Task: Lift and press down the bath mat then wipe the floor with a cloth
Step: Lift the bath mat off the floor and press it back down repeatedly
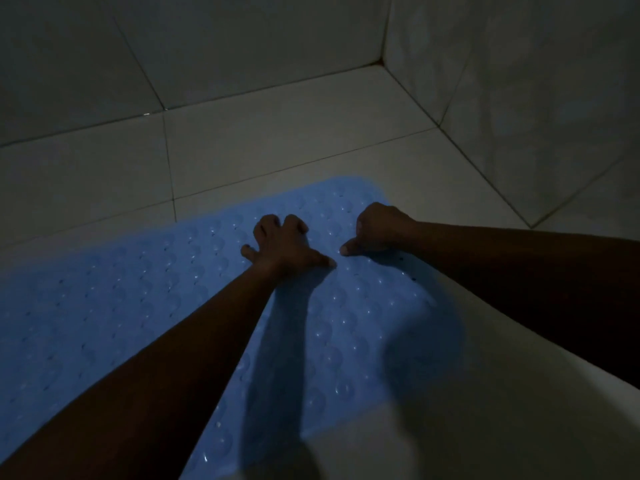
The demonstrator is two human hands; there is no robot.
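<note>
In dim light the blue bath mat (138,306) lies on the tiled floor (259,143), cut off toward 8 o'clock. The left hand (284,244) presses it with spread fingers. At its 3 o'clock the right hand (381,230) rests on the mat, fingers curled under and thumb out; I cannot tell whether it grips the mat.

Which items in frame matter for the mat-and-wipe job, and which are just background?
Job:
bath mat
left hand, on the mat
right hand, on the mat
floor
(no cloth in view)

Background:
tiled walls
</note>
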